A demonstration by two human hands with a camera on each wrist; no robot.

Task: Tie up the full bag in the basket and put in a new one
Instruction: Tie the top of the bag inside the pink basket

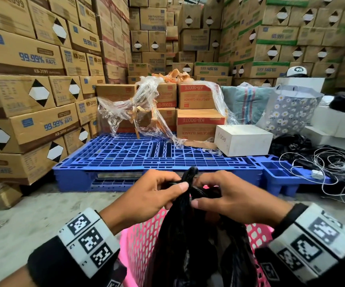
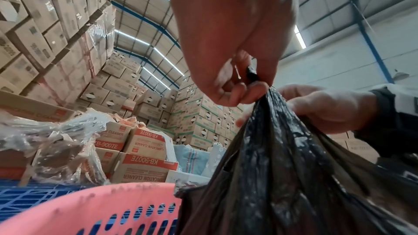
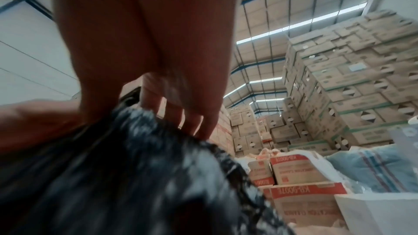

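A full black plastic bag [image 1: 188, 241] stands in a pink perforated basket [image 1: 144, 239] at the bottom centre of the head view. Its top is gathered into a twisted neck [image 1: 190, 177] that sticks up between my hands. My left hand [image 1: 157, 193] pinches the neck from the left with thumb and curled fingers. My right hand [image 1: 225, 195] grips the same gathered plastic from the right. In the left wrist view, the left hand [image 2: 246, 85] pinches the bag [image 2: 282, 167] above the basket rim [image 2: 101, 197]. The right wrist view is blurred, with the right hand [image 3: 172, 110] curled on the bag [image 3: 135, 176].
A blue plastic pallet [image 1: 146, 154] lies just beyond the basket, with cartons [image 1: 198, 112], loose clear wrap [image 1: 130, 108] and a white box [image 1: 243, 139] on it. Tall carton stacks [image 1: 26, 90] wall the left and back. Black bags [image 1: 291, 146] and tangled string [image 1: 333, 168] lie right.
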